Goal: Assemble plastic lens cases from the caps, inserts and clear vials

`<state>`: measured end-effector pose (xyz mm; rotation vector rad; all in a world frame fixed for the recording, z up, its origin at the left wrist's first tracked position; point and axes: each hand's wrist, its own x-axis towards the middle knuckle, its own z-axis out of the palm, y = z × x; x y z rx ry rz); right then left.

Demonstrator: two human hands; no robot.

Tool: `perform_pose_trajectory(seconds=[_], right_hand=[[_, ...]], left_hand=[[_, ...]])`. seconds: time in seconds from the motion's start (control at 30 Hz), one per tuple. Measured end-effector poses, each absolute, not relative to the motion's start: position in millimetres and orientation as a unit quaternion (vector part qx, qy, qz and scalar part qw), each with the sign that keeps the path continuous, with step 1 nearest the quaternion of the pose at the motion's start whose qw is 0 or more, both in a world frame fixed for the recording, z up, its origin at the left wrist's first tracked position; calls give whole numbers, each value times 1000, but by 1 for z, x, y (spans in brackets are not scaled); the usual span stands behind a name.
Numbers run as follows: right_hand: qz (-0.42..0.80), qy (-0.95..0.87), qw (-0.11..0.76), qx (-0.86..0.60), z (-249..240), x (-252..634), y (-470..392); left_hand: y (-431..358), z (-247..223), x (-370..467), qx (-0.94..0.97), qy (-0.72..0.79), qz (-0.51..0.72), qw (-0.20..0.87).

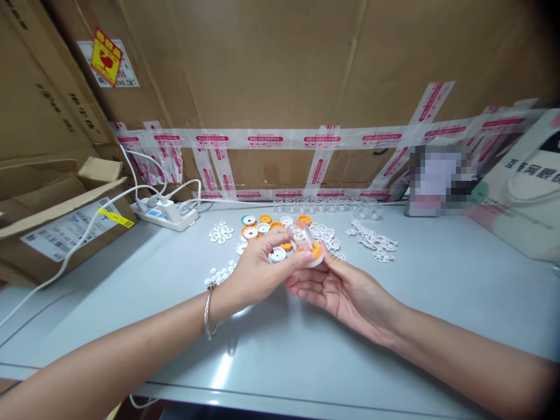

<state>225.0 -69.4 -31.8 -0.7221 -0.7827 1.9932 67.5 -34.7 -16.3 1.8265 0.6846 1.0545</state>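
Observation:
Above the middle of the grey table, both my hands hold a small clear plastic cup [300, 233] with an orange and white ring base [317, 255]. A white openwork piece shows inside the clear wall. My left hand [262, 262], with a bracelet on its wrist, grips the cup from the left, thumb across its lower part. From the right, my right hand [345, 286] supports the base, thumb against the ring and the other fingers curled beneath. Right behind my hands lie several orange and white rings [265, 219]; a white ring [277, 255] shows just below my left fingers.
Several clear cups [324, 205] line the table's back. White openwork pieces [374, 239] lie right of the rings, small white discs [221, 231] left. A power strip [168, 217] with cables and an open carton [61, 216] stand left; a phone-like object [433, 181], blurred out, stands right.

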Motion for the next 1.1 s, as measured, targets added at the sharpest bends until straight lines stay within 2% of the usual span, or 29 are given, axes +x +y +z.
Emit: perform_pose_trajectory(seconds=[0.23,0.5,1.1], right_hand=[[732,-334,504,-312,-34,224,-70],[734,-377,492,-278,-39,222,-70],[820,-297,428,-239,-38,229,-68]], left_hand=[[-36,-18,70,743,303,424,419],[-34,-20,71,758,323,414,387],[-28,-19,60,738,252,347,520]])
